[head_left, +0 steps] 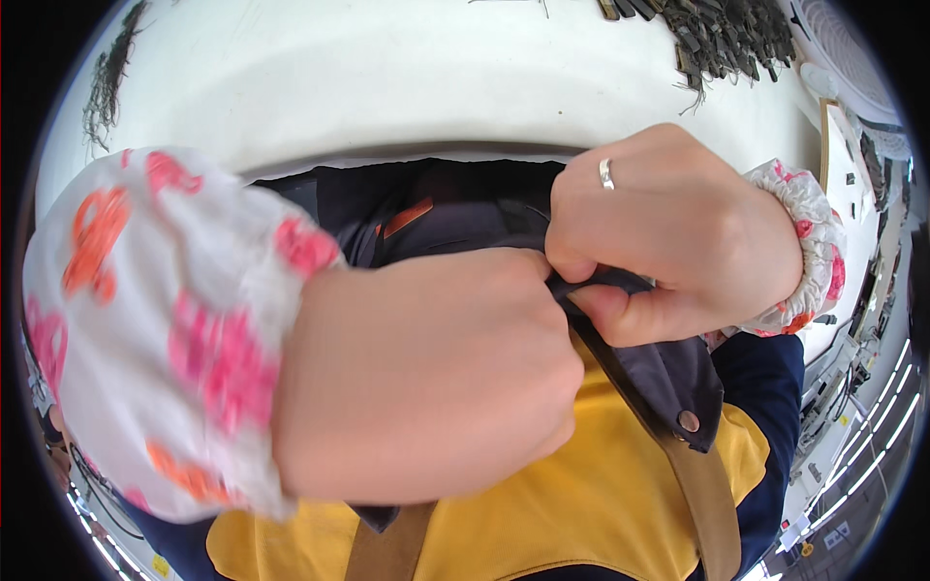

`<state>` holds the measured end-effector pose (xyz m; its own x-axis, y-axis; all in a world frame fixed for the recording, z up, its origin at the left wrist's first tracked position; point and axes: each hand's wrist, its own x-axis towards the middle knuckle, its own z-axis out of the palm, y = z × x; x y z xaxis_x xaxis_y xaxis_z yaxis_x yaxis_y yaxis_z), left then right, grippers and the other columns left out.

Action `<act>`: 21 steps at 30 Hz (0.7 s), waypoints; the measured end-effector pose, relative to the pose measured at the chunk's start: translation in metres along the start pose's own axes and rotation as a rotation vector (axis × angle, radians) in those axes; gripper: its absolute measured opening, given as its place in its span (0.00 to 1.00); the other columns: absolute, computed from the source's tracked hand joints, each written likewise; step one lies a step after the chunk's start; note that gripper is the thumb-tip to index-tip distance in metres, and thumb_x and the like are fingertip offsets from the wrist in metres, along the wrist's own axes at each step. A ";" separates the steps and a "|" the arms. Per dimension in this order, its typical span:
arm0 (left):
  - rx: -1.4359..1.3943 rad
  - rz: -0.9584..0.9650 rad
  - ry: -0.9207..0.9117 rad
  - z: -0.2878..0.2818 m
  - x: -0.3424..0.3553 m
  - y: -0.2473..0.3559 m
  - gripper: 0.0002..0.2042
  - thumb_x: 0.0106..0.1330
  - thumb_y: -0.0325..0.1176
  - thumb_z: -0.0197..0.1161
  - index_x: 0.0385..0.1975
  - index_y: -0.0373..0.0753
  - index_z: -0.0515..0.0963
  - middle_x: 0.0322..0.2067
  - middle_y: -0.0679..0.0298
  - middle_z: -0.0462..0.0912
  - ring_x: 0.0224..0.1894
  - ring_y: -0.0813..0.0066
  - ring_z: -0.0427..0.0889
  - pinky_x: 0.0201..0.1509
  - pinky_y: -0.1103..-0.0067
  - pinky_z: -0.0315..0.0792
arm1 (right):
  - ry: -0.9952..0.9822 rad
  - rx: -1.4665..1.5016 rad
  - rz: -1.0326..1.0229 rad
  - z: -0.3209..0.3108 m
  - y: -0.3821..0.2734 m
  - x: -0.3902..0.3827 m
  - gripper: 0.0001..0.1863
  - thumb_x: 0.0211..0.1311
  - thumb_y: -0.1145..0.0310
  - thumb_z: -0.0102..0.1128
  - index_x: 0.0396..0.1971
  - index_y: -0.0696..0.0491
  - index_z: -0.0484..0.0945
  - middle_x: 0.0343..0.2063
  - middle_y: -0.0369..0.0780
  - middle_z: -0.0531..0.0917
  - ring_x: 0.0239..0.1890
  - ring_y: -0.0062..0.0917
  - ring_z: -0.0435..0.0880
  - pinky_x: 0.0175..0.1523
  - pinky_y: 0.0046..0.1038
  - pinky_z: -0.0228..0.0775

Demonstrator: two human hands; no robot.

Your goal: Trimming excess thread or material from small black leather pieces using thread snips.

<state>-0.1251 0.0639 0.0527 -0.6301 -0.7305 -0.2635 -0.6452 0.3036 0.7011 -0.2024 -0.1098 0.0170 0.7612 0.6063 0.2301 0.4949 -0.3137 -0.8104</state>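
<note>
A dark garment [455,208] lies over the table's near edge and against my front. One dark flap with a metal snap button [689,421] hangs down on the right. My right hand [678,228] pinches a fold of this cloth between thumb and forefinger. Close beside it, my left hand [436,368] is closed with its knuckles turned up, at the same fold; its fingertips are hidden beneath it. A small orange tag [407,218] shows on the garment behind the left hand. Both forearms wear white sleeve covers with pink and orange patterns.
The white tabletop [387,87] spreads out beyond the garment. At its far right lies a heap of dark cloth strips [731,39]. A tangle of dark threads [111,77] lies at the far left. A white fan [852,58] stands at the upper right.
</note>
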 end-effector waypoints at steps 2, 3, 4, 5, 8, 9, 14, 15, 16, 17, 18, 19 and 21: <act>-0.091 0.165 0.039 -0.015 -0.007 -0.022 0.06 0.45 0.34 0.57 0.20 0.40 0.72 0.11 0.72 0.64 0.20 0.72 0.69 0.30 0.78 0.64 | -0.010 0.035 -0.002 -0.003 -0.002 0.001 0.08 0.36 0.79 0.61 0.20 0.57 0.72 0.17 0.38 0.72 0.18 0.33 0.72 0.21 0.28 0.63; -0.184 0.335 0.073 -0.021 -0.011 -0.029 0.06 0.46 0.34 0.57 0.22 0.40 0.73 0.12 0.72 0.64 0.20 0.73 0.68 0.28 0.78 0.62 | 0.002 0.031 0.001 -0.007 -0.003 0.002 0.08 0.36 0.79 0.61 0.20 0.57 0.72 0.17 0.38 0.73 0.18 0.33 0.72 0.22 0.28 0.64; -0.184 0.354 0.054 -0.033 -0.007 -0.030 0.06 0.46 0.34 0.57 0.22 0.40 0.73 0.12 0.72 0.64 0.20 0.73 0.68 0.28 0.78 0.62 | 0.035 0.018 0.032 -0.010 -0.002 -0.005 0.08 0.37 0.79 0.61 0.21 0.57 0.72 0.17 0.38 0.73 0.19 0.33 0.73 0.22 0.28 0.64; -0.207 0.384 0.076 -0.037 -0.011 -0.035 0.07 0.46 0.35 0.58 0.23 0.40 0.74 0.11 0.74 0.63 0.21 0.75 0.68 0.28 0.77 0.61 | 0.054 0.016 0.048 -0.012 0.001 -0.011 0.08 0.37 0.79 0.61 0.21 0.57 0.72 0.17 0.38 0.73 0.19 0.33 0.73 0.22 0.28 0.64; -0.329 0.465 0.056 -0.025 -0.020 -0.023 0.09 0.49 0.36 0.59 0.26 0.40 0.77 0.11 0.77 0.61 0.21 0.77 0.66 0.28 0.75 0.59 | 0.029 -0.004 -0.054 -0.010 0.002 -0.009 0.07 0.40 0.78 0.61 0.21 0.57 0.72 0.19 0.38 0.73 0.19 0.33 0.73 0.22 0.29 0.65; -0.438 0.526 0.005 -0.017 -0.023 -0.014 0.09 0.50 0.37 0.60 0.29 0.41 0.78 0.11 0.78 0.60 0.22 0.79 0.66 0.28 0.75 0.59 | -0.001 0.038 -0.083 -0.004 0.002 -0.008 0.07 0.40 0.78 0.60 0.21 0.57 0.71 0.19 0.38 0.72 0.19 0.33 0.72 0.22 0.28 0.65; -0.330 0.554 0.237 -0.003 -0.031 -0.016 0.12 0.51 0.36 0.59 0.34 0.40 0.79 0.12 0.80 0.63 0.20 0.81 0.65 0.27 0.76 0.58 | 0.044 0.018 -0.061 0.003 0.000 -0.007 0.08 0.38 0.78 0.61 0.20 0.57 0.71 0.17 0.37 0.71 0.18 0.31 0.71 0.21 0.27 0.64; -0.192 0.395 0.214 -0.006 -0.033 -0.007 0.11 0.51 0.36 0.59 0.33 0.40 0.79 0.12 0.79 0.63 0.18 0.81 0.64 0.26 0.78 0.57 | 0.046 0.017 -0.056 0.002 0.001 -0.008 0.08 0.38 0.78 0.61 0.20 0.57 0.71 0.17 0.37 0.71 0.18 0.31 0.71 0.21 0.27 0.64; -0.051 0.203 0.204 -0.006 -0.036 0.011 0.11 0.50 0.35 0.59 0.32 0.40 0.79 0.13 0.78 0.62 0.17 0.82 0.63 0.24 0.79 0.56 | 0.011 0.009 -0.070 0.000 -0.002 -0.003 0.09 0.36 0.78 0.61 0.20 0.56 0.71 0.17 0.36 0.71 0.18 0.31 0.71 0.21 0.27 0.64; -0.044 0.208 0.205 -0.002 -0.031 0.016 0.11 0.50 0.35 0.59 0.32 0.40 0.79 0.13 0.78 0.62 0.17 0.82 0.63 0.24 0.79 0.56 | -0.010 -0.012 -0.054 -0.003 -0.001 -0.002 0.09 0.35 0.78 0.61 0.20 0.56 0.71 0.17 0.36 0.71 0.17 0.31 0.71 0.21 0.28 0.64; -0.030 0.185 0.236 0.006 -0.026 0.019 0.10 0.49 0.35 0.59 0.30 0.40 0.78 0.13 0.77 0.62 0.16 0.82 0.62 0.23 0.80 0.55 | -0.011 -0.019 -0.049 -0.001 0.000 -0.003 0.09 0.35 0.78 0.61 0.20 0.56 0.71 0.17 0.36 0.71 0.17 0.31 0.71 0.21 0.28 0.64; -0.016 0.158 0.272 0.008 -0.021 0.022 0.08 0.49 0.35 0.59 0.28 0.40 0.78 0.13 0.76 0.62 0.14 0.83 0.61 0.22 0.80 0.54 | -0.011 -0.003 -0.062 0.002 0.002 -0.004 0.10 0.34 0.77 0.62 0.20 0.56 0.71 0.17 0.36 0.71 0.17 0.31 0.71 0.21 0.28 0.64; -0.039 0.214 0.168 0.001 -0.023 0.018 0.06 0.48 0.34 0.60 0.26 0.41 0.77 0.13 0.76 0.61 0.14 0.83 0.61 0.21 0.80 0.53 | -0.017 0.011 -0.074 0.002 0.000 -0.004 0.10 0.33 0.77 0.62 0.20 0.56 0.71 0.17 0.37 0.71 0.17 0.31 0.71 0.21 0.28 0.64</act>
<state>-0.1225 0.0868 0.0704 -0.6677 -0.7444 0.0045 -0.4861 0.4406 0.7547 -0.2058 -0.1107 0.0149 0.7153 0.6400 0.2806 0.5451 -0.2597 -0.7972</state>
